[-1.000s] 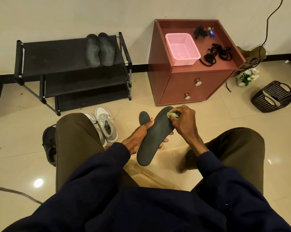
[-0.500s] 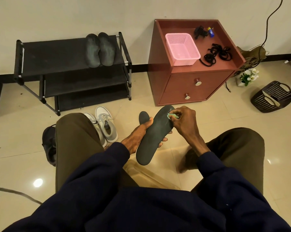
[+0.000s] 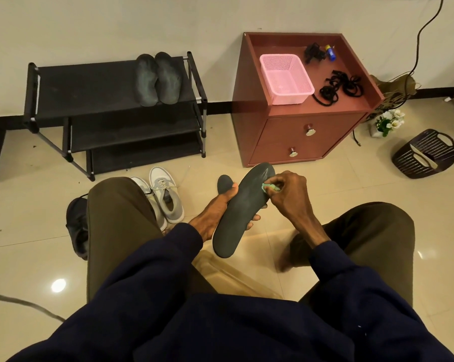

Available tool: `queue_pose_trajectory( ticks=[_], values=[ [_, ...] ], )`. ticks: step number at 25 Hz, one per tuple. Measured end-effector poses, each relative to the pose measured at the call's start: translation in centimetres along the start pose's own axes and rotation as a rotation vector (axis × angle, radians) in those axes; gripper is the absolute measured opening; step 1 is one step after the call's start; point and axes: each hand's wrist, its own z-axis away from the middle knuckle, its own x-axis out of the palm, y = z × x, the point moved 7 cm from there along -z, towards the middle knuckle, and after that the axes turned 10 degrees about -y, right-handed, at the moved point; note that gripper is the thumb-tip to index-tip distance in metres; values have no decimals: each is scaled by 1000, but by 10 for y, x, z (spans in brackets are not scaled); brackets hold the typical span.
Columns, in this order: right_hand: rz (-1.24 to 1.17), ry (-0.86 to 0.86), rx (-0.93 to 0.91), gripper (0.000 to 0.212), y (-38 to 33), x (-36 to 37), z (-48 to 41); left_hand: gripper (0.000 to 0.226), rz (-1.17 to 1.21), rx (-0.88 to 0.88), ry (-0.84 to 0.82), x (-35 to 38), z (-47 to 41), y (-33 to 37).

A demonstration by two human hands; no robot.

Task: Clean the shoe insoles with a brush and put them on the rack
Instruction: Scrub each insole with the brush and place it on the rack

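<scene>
My left hand (image 3: 213, 212) holds a dark grey insole (image 3: 240, 212) from underneath, tilted up between my knees. My right hand (image 3: 286, 195) grips a small green brush (image 3: 268, 187) and presses it on the insole's upper half, near the right edge. A second dark insole (image 3: 224, 182) lies on the floor just behind my left hand, mostly hidden. Two dark insoles (image 3: 158, 78) lie side by side on the top shelf of the black shoe rack (image 3: 90, 84) at the back left.
A pair of grey sneakers (image 3: 163, 194) and a black shoe (image 3: 77, 226) sit on the floor by my left knee. A red cabinet (image 3: 299, 126) carries a pink basket (image 3: 286, 78) and black laces (image 3: 338, 88). A dark basket (image 3: 424, 154) lies far right.
My right hand has slid the brush a little down the insole, from near the toe end toward its middle. My left hand keeps the insole almost still.
</scene>
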Motion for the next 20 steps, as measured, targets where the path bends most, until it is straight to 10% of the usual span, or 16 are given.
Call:
queue_pose_trajectory(
  ticks=[4,10,16,20],
  values=[
    [-112,-342,-52,9,-26,30,12,88,-7,-6,45,-9,-3,-2],
    [105,-1,3,9,-9,3,-1,74,-40,-14,97,-8,-1,-3],
    [28,-292,-70,8,-28,27,10,99,-68,3,99,-7,1,0],
    [3,-70,45,8,0,0,-4,76,-64,-11,95,-4,0,-2]
  ],
)
